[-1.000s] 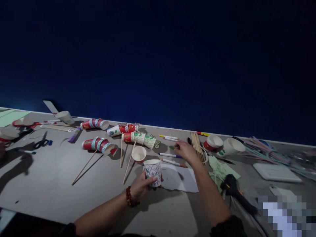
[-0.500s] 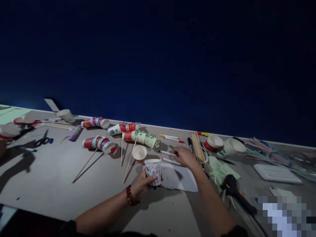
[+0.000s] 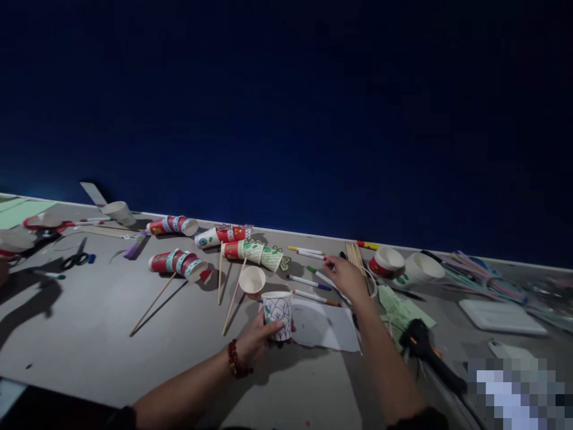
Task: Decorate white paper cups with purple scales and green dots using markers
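Toward the near side of the worktop [image 3: 102, 322], the left hand [image 3: 254, 340] had its grip wrapped round a decorated paper cup [image 3: 278, 313], thumb across the front and fingertips showing at the far side. The right hand [image 3: 345, 279] reached over a loose group of markers, its fingertips at the red end of a red-tipped marker [image 3: 308, 254]; whether that grip had pinched it could not be told.

Doing this well, I judged, called for taking the marker by its end alone, without nudging the yellow-tipped marker [image 3: 306, 250] close alongside it or sweeping the green-tipped marker [image 3: 322, 276] that lay partly beneath the hand. The left grip was probably best light and low, since thin paper walls would likely dent under a squeeze; the thumb covered some of the drawn lines, and wet ink might have smeared.

The decorated cup was upright, mouth up, just in front of another paper cup [image 3: 252, 282] and at the left end of a white sheet [image 3: 331, 329]. Its white side bore purple outlines of overlapping arcs, like fish scales, with finer strokes inside some, and a green leaf-shaped mark toward the left. Whether its base touched the worktop could not be told.
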`<state>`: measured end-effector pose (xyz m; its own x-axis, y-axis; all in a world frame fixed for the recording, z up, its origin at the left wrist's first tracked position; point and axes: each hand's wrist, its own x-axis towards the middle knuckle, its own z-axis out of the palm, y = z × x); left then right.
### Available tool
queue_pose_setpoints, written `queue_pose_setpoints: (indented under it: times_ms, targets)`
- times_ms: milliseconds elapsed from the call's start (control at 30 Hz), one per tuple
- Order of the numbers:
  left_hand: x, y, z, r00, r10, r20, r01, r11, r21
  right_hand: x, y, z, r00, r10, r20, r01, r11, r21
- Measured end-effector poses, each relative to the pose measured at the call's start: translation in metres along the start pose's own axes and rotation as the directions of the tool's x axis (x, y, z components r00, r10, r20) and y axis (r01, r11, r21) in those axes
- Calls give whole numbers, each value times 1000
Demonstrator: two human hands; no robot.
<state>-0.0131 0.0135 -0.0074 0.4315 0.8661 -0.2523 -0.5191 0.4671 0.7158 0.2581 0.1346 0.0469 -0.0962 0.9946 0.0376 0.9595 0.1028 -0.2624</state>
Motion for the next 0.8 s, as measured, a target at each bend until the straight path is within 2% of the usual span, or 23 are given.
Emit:
queue_pose_setpoints:
  times_ms: [67,200,300,433,600,667,700,733,767,800]
  targets:
    - [0,-1,-1,1000,13,1,-13,1000,5,2,8,-3,999,31,-15,-31,1000,-5]
    - [1,-3,-3,1000,4,-3,-4,1000,19,4,15,1,999,-1,52,0,1000,14]
    - [1,-3,-4,1000,8,3,-8,1000,25,3,12,10,996,-20,86,17,999,34]
    - [-1,0,-2,1000,2,17,-2,1000,17,5,4,15,997,-19,69,13,997,78]
    - [-1,0,-2,999,-1,41,1,1000,5,-1,-3,2,1000,-22,5,20,977,213]
    - [0,-2,-4,999,9,44,-9,1000,2,-8,-7,-2,999,-51,18,42,944,326]
    - [1,-3,-4,999,14,45,-14,1000,1,-12,-10,-2,997,-69,39,47,907,418]
    - [2,-4,-5,999,20,47,-20,1000,-1,-16,-12,-1,993,-84,80,19,799,601]
    - [2,-5,-5,999,23,49,-23,1000,-2,-21,-15,1,986,-111,128,-26,648,761]
    - [2,-5,-5,998,23,51,-23,1000,-4,-25,-17,3,979,-127,163,-76,513,855]
